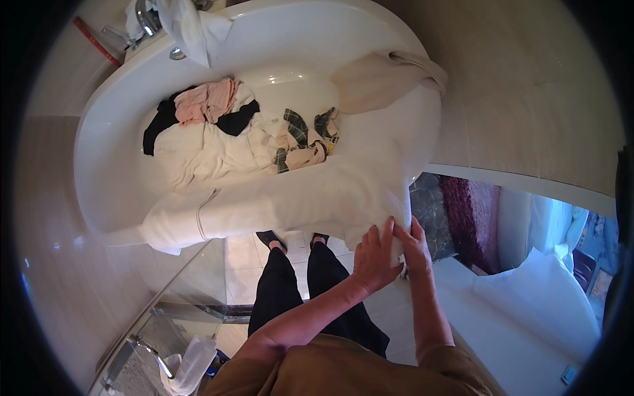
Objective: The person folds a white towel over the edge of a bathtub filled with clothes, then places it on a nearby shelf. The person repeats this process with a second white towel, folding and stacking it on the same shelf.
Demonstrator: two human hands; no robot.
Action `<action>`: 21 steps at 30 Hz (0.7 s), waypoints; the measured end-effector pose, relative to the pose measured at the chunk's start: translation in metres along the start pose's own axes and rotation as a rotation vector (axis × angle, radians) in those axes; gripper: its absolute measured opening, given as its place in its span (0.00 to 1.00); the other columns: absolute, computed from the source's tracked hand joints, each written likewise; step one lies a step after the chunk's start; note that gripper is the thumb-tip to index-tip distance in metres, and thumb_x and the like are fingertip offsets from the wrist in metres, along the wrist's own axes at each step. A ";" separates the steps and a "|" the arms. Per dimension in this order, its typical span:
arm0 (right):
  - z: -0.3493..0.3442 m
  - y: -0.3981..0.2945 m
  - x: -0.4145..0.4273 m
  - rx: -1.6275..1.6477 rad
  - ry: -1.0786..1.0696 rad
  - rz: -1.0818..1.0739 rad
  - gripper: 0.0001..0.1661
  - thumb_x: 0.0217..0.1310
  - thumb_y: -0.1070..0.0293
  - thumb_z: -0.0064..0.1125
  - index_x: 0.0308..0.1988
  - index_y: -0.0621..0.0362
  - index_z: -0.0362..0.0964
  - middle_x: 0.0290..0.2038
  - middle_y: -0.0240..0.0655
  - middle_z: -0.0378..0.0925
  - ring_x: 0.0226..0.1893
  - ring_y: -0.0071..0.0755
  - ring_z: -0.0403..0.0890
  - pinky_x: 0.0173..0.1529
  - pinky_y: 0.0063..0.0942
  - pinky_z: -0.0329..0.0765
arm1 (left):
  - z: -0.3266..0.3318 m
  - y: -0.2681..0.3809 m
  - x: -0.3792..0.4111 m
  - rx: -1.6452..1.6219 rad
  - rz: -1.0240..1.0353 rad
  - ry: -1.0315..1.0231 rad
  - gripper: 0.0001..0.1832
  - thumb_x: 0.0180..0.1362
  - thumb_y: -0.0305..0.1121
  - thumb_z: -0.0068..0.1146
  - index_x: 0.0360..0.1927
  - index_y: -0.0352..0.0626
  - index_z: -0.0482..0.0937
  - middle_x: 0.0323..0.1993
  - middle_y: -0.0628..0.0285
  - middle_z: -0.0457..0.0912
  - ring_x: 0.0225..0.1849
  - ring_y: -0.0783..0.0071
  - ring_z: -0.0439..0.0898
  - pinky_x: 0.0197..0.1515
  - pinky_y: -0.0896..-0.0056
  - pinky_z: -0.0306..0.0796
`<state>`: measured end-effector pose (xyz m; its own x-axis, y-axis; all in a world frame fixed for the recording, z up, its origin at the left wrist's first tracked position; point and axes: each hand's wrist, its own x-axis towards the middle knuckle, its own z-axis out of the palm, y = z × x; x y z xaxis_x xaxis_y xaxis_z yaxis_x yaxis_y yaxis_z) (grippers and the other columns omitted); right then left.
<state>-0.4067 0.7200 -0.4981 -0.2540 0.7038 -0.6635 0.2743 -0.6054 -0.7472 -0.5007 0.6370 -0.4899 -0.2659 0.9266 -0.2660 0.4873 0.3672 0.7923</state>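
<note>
A long white cloth [297, 195] lies draped over the near rim of the bathtub [119, 64]. Both hands are at its right end: my left hand [374, 257] rests on the cloth with its fingers spread, and my right hand [415, 242] has its fingers at the cloth's edge, close beside the left. Whether either pinches the fabric is hard to tell. Inside the tub lie a pink garment [205, 101], a black garment [161, 123], a cream-white garment [213, 148] and a beige garment with dark checked parts [304, 156]. A beige cloth [376, 81] hangs over the right rim.
A chrome faucet [147, 17] and a white cloth [190, 29] are at the tub's far left. Glass panels and a metal handle [153, 354] stand at lower left. My feet are on the tiled floor [242, 267]. A purple rug [458, 213] lies beyond at right.
</note>
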 end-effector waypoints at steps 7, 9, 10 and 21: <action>-0.012 -0.009 0.030 0.052 -0.099 0.131 0.23 0.58 0.63 0.59 0.50 0.62 0.69 0.39 0.35 0.77 0.38 0.25 0.78 0.35 0.22 0.77 | 0.008 -0.011 0.006 -0.091 -0.016 0.070 0.32 0.47 0.26 0.59 0.57 0.36 0.60 0.34 0.50 0.74 0.38 0.50 0.77 0.41 0.53 0.71; -0.016 -0.018 0.052 -0.040 -0.087 0.145 0.25 0.57 0.59 0.60 0.49 0.63 0.70 0.39 0.36 0.77 0.36 0.25 0.78 0.36 0.24 0.76 | -0.001 -0.005 0.008 -0.093 -0.026 0.070 0.29 0.48 0.26 0.58 0.55 0.36 0.62 0.33 0.52 0.75 0.37 0.51 0.78 0.42 0.54 0.71; -0.017 -0.017 0.068 -0.202 -0.081 -0.036 0.25 0.56 0.57 0.60 0.48 0.64 0.71 0.38 0.36 0.78 0.35 0.26 0.79 0.36 0.26 0.76 | -0.006 0.000 0.008 -0.094 -0.031 0.072 0.28 0.48 0.25 0.58 0.54 0.37 0.64 0.32 0.52 0.76 0.37 0.51 0.78 0.42 0.55 0.71; 0.060 -0.088 0.130 -0.228 -0.304 -0.207 0.19 0.53 0.61 0.60 0.40 0.65 0.73 0.30 0.36 0.78 0.28 0.28 0.79 0.35 0.24 0.75 | -0.023 -0.007 -0.003 -0.774 -0.241 0.133 0.23 0.51 0.27 0.54 0.53 0.35 0.73 0.40 0.47 0.81 0.42 0.54 0.81 0.46 0.62 0.73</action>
<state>-0.5198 0.8424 -0.5214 -0.5773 0.6398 -0.5073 0.3779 -0.3414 -0.8606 -0.5224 0.6302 -0.4820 -0.4100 0.7944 -0.4482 -0.2944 0.3498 0.8894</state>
